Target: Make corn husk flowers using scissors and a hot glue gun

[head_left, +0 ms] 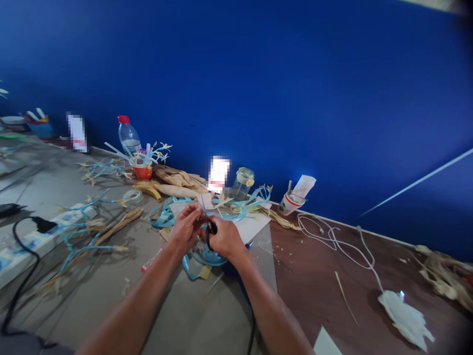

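My right hand (pixel 224 236) is closed round the black-handled scissors (pixel 210 235), whose blades point up and away from me. Close beside it, my left hand (pixel 185 226) pinches a small pale piece (pixel 205 201), thin like paper or dried husk, at the scissor blades. Whether the blades touch it I cannot tell. Light blue ribbon (pixel 173 207) lies in loops behind and below both hands. A white sheet of paper (pixel 253 228) rests to the right of my right hand.
A power strip (pixel 44 241) with a black plug and cable lies at left, near blue-wrapped stems (pixel 76 246). Behind stand a red-capped bottle (pixel 128 135), a glass jar (pixel 243 182) and a paper cup (pixel 290 203). A white cable (pixel 343 249) curls at right.
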Demonstrator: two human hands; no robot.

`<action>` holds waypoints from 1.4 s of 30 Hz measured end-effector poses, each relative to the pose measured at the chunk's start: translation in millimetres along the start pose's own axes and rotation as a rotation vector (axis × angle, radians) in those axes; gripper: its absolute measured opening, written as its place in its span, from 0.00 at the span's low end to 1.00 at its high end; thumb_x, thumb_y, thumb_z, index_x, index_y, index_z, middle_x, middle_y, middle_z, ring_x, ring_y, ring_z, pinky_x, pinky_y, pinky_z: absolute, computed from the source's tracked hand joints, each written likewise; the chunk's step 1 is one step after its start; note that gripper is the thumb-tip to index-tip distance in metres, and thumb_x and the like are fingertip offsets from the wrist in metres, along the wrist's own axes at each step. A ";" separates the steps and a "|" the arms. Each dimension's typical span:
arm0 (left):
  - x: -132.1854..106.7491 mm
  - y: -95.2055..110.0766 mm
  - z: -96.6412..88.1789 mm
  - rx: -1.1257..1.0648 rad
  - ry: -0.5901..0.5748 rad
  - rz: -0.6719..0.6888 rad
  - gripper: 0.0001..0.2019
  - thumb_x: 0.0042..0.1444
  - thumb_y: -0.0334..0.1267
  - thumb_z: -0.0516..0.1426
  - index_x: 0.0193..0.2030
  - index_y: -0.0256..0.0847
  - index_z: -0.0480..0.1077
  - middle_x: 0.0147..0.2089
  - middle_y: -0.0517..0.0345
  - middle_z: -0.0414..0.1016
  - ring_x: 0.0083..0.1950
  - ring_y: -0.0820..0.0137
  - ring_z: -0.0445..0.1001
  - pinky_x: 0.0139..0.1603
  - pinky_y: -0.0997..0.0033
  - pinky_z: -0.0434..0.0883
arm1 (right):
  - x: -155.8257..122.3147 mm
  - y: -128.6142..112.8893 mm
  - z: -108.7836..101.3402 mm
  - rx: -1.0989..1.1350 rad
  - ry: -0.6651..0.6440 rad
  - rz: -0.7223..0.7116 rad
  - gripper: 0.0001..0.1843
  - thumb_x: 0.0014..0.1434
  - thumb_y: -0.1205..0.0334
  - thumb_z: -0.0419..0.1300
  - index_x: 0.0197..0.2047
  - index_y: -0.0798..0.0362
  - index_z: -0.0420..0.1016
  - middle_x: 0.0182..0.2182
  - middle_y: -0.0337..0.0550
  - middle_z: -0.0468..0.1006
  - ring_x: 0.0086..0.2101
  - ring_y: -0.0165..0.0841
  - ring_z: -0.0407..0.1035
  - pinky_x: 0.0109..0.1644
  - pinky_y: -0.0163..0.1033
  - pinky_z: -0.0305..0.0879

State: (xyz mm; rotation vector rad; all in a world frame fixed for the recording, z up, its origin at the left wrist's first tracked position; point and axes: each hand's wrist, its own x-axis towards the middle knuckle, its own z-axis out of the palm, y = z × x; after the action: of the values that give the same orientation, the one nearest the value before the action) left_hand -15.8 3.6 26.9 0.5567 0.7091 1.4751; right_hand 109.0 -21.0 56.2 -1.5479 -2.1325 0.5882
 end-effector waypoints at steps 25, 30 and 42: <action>-0.5 -1.1 -1.1 0.022 -0.024 0.019 0.13 0.40 0.37 0.68 0.28 0.38 0.68 0.24 0.66 0.69 0.23 0.80 0.66 0.27 0.79 0.65 | 1.7 2.0 4.7 0.100 -0.007 -0.006 0.11 0.56 0.58 0.60 0.41 0.53 0.75 0.31 0.43 0.80 0.29 0.32 0.70 0.31 0.33 0.55; 0.4 -1.7 -2.6 0.027 -0.004 -0.001 0.14 0.39 0.38 0.68 0.29 0.38 0.68 0.24 0.66 0.69 0.24 0.79 0.67 0.27 0.80 0.67 | 2.5 3.7 6.2 0.089 0.008 -0.008 0.09 0.57 0.57 0.60 0.39 0.52 0.76 0.30 0.42 0.80 0.28 0.31 0.69 0.31 0.33 0.54; 1.5 -1.9 -3.3 0.008 -0.004 -0.028 0.16 0.35 0.37 0.70 0.28 0.37 0.69 0.25 0.64 0.70 0.25 0.76 0.72 0.28 0.77 0.69 | 3.2 7.4 -6.3 0.175 0.036 0.073 0.15 0.54 0.50 0.63 0.40 0.51 0.74 0.31 0.42 0.79 0.31 0.33 0.72 0.34 0.33 0.60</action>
State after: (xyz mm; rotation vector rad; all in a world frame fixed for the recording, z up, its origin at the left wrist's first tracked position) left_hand -17.0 4.7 23.2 0.5530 0.7175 1.4455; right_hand 117.4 -15.3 57.4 -1.5327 -1.9479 0.7449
